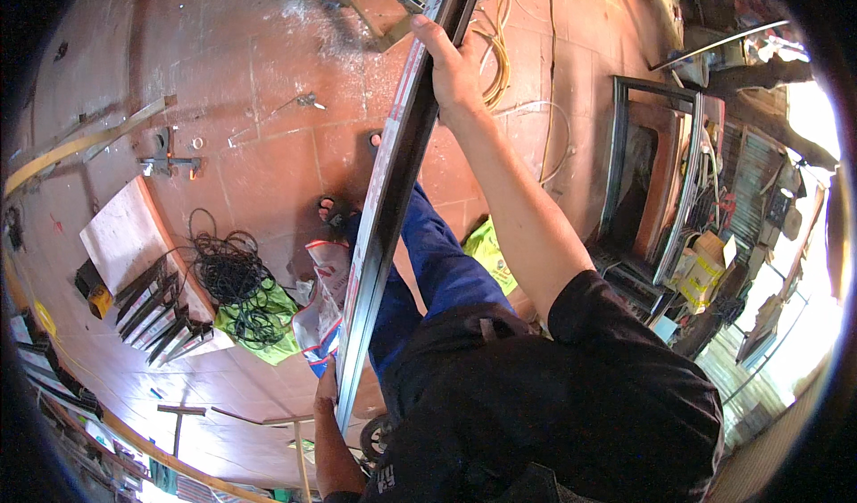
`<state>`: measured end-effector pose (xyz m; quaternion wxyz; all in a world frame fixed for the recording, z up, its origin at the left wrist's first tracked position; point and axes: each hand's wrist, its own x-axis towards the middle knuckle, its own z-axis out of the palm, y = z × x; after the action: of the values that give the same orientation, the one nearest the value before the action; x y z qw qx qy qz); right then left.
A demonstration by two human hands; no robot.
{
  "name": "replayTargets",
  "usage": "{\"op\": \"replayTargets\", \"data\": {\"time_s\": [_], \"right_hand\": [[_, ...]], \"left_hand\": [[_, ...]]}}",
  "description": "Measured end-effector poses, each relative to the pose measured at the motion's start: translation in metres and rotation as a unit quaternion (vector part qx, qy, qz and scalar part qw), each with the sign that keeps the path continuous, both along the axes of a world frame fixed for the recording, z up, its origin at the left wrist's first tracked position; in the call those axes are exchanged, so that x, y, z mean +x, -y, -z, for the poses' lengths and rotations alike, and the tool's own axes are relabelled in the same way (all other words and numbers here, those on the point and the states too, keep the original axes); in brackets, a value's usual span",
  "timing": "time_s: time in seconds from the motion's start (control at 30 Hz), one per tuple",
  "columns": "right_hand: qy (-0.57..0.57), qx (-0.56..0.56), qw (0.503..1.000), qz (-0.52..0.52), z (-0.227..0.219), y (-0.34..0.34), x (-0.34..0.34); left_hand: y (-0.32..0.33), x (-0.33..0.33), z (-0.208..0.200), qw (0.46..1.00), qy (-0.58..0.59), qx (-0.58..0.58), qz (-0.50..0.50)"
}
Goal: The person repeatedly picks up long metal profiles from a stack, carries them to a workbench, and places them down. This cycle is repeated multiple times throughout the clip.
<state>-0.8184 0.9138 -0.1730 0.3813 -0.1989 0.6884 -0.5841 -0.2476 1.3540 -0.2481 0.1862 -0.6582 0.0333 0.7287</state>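
Long bar held in two hands, slanting across the body

The bar (393, 182), dark with a pale side, runs from beyond the right hand (453, 76) down to the left hand (327, 385). The right hand is clasped round its upper part, thumb on the filmed side, far fingers hidden. The left hand touches the edge near the low end; its fingers are behind the bar, so how firmly it is closed I cannot tell.

With the hands so far apart, a weak low grip could let the bar twist or slide, and it might then land on the foot (329, 208) between them. A turn to the right could swing the top end toward the frame (614, 159), right of the right hand. The yellow cable (502, 73) just right of that hand, and the black cord (237, 275) ahead and left of the left hand, could catch a foot.

Red print runs along the bar's film, too small and slanted to read. The sack (326, 275) just ahead of the left hand carries coloured print, partly folded away. Pale lettering shows on the shirt (571, 396), right of the left hand, too faint to make out.
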Motion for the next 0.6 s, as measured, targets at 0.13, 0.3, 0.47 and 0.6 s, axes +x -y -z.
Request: {"op": "replayTargets", "data": {"time_s": [0.13, 0.3, 0.47, 0.6], "right_hand": [[-0.006, 0.026, 1.0, -0.012, 0.002, -0.003, -0.001], [0.009, -0.008, 0.999, -0.037, 0.002, -0.004, -0.01], [0.015, 0.038, 0.999, -0.016, -0.004, -0.009, -0.007], [-0.022, 0.046, 0.998, -0.023, 0.0, -0.027, 0.013]], "left_hand": [[0.009, -0.006, -0.004, 0.999, 0.005, -0.031, 0.022], [0.025, -0.029, -0.093, 0.984, -0.1, -0.15, 0.01], [0.023, -0.049, -0.141, 0.921, -0.156, -0.346, 0.086], [0.005, -0.052, -0.122, 0.957, -0.093, -0.271, 0.042]]}}
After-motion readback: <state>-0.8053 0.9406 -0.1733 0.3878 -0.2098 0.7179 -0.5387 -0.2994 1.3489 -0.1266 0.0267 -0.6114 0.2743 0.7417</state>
